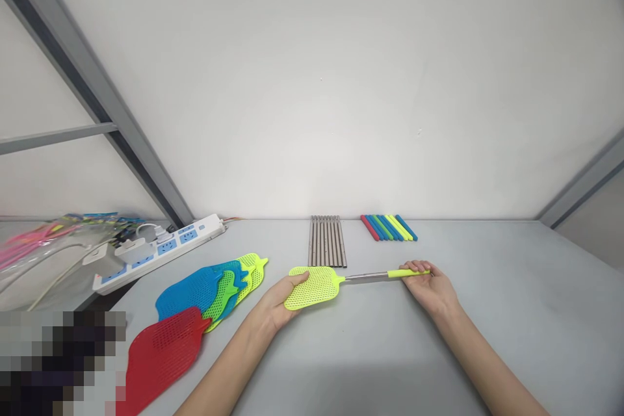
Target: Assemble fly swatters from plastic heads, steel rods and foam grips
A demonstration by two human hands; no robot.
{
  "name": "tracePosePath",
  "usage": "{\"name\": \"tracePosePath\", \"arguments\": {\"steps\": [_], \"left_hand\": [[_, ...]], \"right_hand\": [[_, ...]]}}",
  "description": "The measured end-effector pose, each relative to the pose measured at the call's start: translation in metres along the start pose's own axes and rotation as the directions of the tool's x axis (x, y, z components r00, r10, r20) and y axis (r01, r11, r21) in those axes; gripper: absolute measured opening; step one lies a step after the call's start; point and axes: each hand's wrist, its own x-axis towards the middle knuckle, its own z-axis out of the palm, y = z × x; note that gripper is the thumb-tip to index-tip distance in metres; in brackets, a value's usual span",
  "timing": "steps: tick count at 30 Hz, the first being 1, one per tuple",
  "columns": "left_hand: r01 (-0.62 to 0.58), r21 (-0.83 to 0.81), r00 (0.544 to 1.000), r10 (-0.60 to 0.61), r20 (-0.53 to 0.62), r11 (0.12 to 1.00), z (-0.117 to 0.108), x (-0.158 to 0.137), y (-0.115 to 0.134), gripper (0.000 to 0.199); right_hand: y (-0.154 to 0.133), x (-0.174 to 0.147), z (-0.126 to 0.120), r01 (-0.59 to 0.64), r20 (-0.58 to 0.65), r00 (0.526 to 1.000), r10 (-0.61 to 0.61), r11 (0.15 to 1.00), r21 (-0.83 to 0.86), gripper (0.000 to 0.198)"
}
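The yellow swatter [312, 287] is held crosswise in front of the row of metal tubes [326, 242], its mesh head just on the near side of them and its metal shaft [368, 277] running off to their right. The left hand [281, 302] pinches the head's left edge, thumb flat on the mesh; the other fingers pass underneath, so how tightly they close is hard to see. The right hand [433, 289] is curled round the yellow grip [409, 273], fingertips folded over the top with hardly any gap (its thumb is hard to make out). Whether the swatter touches the grey table [380, 351] I cannot tell. Right of the tubes is a row of coloured sticks [389, 227]; left of them, overlapping swatter heads [188, 292] partly cover one another. A red head [166, 351], nearer than the tubes and to their left, is cut off below and partly hidden by a pixelated patch. Farther left of the tubes sit a power strip [175, 247] and a plastic bag [43, 240], its contents blurred and cropped.
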Motion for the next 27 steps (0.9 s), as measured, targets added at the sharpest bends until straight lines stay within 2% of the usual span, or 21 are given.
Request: {"name": "tracePosePath", "arguments": {"steps": [7, 16, 20, 23, 27], "left_hand": [[-0.001, 0.009, 1.000, 0.001, 0.002, 1.000, -0.002, 0.003, 0.001, 0.034], [-0.040, 0.028, 0.999, 0.040, -0.014, 0.999, -0.001, 0.004, -0.005, 0.031], [-0.063, 0.039, 0.998, 0.064, -0.025, 0.997, 0.000, -0.002, -0.012, 0.030], [-0.064, 0.058, 0.997, 0.062, 0.034, 0.996, 0.000, -0.007, -0.017, 0.030], [-0.060, 0.102, 0.995, 0.051, 0.090, 0.993, 0.002, -0.014, -0.023, 0.033]], "right_hand": [[0.000, 0.003, -0.005, 0.072, 0.134, 0.989, -0.055, 0.989, -0.127, 0.023], [0.000, -0.001, 0.002, 0.026, -0.019, 0.999, -0.025, 0.999, 0.018, 0.021], [-0.001, -0.001, 0.002, 0.049, 0.023, 0.999, -0.048, 0.998, -0.030, 0.022], [-0.002, -0.001, 0.000, 0.085, 0.065, 0.995, -0.081, 0.994, -0.072, 0.024], [-0.002, -0.001, -0.004, 0.154, 0.046, 0.987, -0.152, 0.987, -0.043, 0.025]]}}
